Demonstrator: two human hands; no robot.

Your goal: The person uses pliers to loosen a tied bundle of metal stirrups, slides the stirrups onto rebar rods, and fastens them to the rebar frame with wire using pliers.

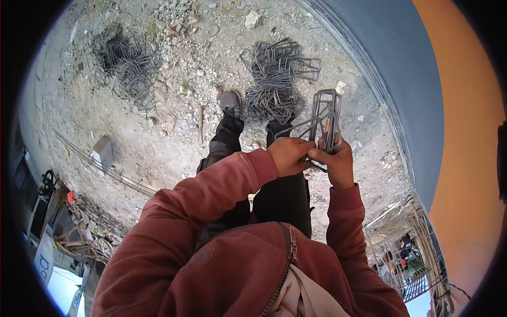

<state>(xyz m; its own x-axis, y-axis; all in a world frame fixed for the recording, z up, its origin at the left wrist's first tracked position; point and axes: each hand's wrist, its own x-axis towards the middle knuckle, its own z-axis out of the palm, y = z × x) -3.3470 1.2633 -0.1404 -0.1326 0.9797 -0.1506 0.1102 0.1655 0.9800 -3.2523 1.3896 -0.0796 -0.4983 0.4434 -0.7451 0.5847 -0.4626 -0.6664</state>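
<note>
My right hand [338,164] is closed around a small bundle of rectangular steel rebar stirrups [326,103], held upright in front of my right leg. My left hand [289,157] meets it from the left, fingers pinched on a stirrup [298,126] that sticks out at an angle from the bundle. An orange-red mark shows on one bar of the bundle. Just beyond my hands, a large heap of the same stirrups [272,79] lies on the ground and partly hides my right shoe. The fingertips of both hands partly cover each other.
Another tangled pile of stirrups [127,66] lies at the far left. A short rod [200,124] and a pale block [103,153] rest on the stony ground, near long thin bars [127,180]. A grey and orange wall [406,68] rises on the right.
</note>
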